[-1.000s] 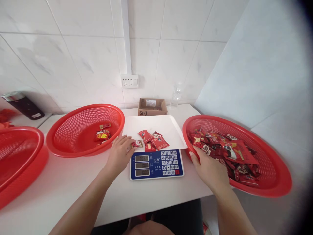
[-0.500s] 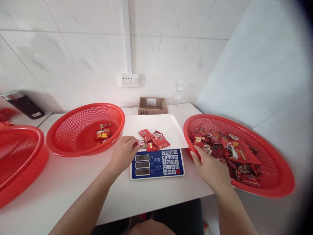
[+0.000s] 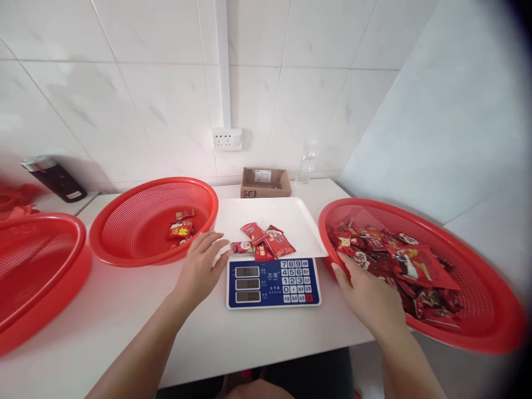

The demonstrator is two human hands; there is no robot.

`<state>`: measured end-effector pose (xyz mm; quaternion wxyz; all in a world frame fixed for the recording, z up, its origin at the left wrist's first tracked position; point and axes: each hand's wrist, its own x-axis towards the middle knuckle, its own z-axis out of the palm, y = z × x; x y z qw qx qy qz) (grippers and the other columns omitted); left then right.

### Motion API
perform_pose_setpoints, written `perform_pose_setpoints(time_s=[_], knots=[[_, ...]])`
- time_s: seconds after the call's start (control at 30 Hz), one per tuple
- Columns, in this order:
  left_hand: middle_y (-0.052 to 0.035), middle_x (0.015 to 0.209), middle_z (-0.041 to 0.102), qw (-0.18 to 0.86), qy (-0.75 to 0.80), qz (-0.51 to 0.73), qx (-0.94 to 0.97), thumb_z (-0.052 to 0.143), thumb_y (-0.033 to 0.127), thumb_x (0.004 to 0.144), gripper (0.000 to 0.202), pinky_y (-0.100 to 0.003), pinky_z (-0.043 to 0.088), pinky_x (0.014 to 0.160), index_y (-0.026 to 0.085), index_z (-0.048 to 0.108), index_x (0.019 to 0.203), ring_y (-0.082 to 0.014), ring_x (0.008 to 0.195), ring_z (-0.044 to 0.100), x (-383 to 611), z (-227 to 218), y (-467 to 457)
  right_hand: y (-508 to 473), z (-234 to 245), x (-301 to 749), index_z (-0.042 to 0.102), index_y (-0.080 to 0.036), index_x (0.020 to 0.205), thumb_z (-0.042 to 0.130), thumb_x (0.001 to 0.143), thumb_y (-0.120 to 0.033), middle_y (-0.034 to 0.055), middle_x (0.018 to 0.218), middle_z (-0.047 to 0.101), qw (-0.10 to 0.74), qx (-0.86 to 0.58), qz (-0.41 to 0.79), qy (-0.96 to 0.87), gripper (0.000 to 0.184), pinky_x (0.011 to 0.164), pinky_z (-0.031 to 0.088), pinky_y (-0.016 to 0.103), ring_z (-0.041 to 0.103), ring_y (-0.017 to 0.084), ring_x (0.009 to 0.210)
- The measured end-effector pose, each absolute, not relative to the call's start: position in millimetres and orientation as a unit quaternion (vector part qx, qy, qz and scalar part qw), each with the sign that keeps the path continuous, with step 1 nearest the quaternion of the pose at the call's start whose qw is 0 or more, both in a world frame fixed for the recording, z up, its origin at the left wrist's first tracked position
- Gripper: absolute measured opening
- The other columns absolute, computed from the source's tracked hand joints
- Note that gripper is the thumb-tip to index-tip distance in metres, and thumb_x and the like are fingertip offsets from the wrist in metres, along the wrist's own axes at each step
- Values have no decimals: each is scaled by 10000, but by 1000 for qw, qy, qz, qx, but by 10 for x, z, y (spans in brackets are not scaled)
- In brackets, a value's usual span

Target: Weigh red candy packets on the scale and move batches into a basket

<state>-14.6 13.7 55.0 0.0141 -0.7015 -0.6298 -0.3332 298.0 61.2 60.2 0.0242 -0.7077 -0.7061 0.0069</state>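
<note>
Several red snack packets (image 3: 279, 241) lie in a small pile on the white tray (image 3: 286, 210) of a digital scale (image 3: 274, 282). Just left of the pile, my left hand (image 3: 203, 260) is open, its fingers apart and holding nothing. A small packet with a white round mark (image 3: 242, 246) lies right beside its fingertips. My right hand (image 3: 369, 291) grips the near left rim of a red plastic basket (image 3: 494, 327), thumb outside and fingers hidden over the edge. Many red packets (image 3: 419, 269) fill that basket.
A second red basket (image 3: 124, 221) with a few packets stands left of the scale, and another red basket (image 3: 37, 299) is at the far left. Behind the scale are a cardboard box (image 3: 266, 193) and a clear bottle (image 3: 306, 166). A black flask (image 3: 58, 180) lies at the back left.
My left hand has let go of the small packet with the round mark and drawn slightly away, fingers spreading. The scale's top reading has changed. My right hand stays on the basket rim.
</note>
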Motion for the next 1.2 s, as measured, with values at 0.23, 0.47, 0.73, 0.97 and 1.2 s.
perform_pose_setpoints(time_s=[0.23, 0.47, 0.73, 0.97, 1.2], knots=[[-157, 1144, 640, 90, -737, -250, -622, 451, 407, 879, 382, -584, 268, 1032, 174, 577, 1155, -350, 1116, 538, -701, 530, -154, 619, 574, 2994, 556, -219, 1261, 282, 924, -407, 115, 923, 734, 44, -702, -16, -711, 474, 613, 487, 346, 686, 263, 744], [-61, 969, 690, 82, -732, -249, -628, 430, 448, 894, 324, -378, 468, 794, 251, 607, 1082, -251, 908, 620, -1092, 405, -550, 630, 570, 2987, 548, -222, 1276, 261, 934, -403, 106, 980, 729, 28, -707, -8, -706, 482, 673, 510, 407, 696, 293, 776], [-37, 955, 708, 88, -724, -240, -641, 418, 527, 886, 379, -360, 480, 810, 243, 635, 1012, -225, 909, 626, -1239, 436, -703, 644, 491, 3042, 570, -223, 1249, 262, 923, -424, 104, 903, 738, 56, -696, -31, -715, 491, 603, 517, 368, 691, 265, 697], [-92, 1067, 684, 101, -790, -139, -589, 339, 425, 902, 402, -379, 426, 907, 176, 608, 1068, -258, 1008, 599, -1418, 575, -341, 645, 528, 3019, 551, -214, 1272, 219, 933, -425, 118, 954, 734, 36, -702, -8, -712, 520, 637, 519, 411, 700, 299, 754], [-136, 1041, 668, 73, -838, -56, -537, 235, 415, 941, 459, -418, 458, 788, 152, 559, 1130, -297, 939, 618, -1668, 929, 33, 642, 519, 3029, 564, -216, 1258, 248, 927, -416, 126, 957, 732, 49, -693, -20, -719, 499, 649, 515, 396, 700, 289, 762]])
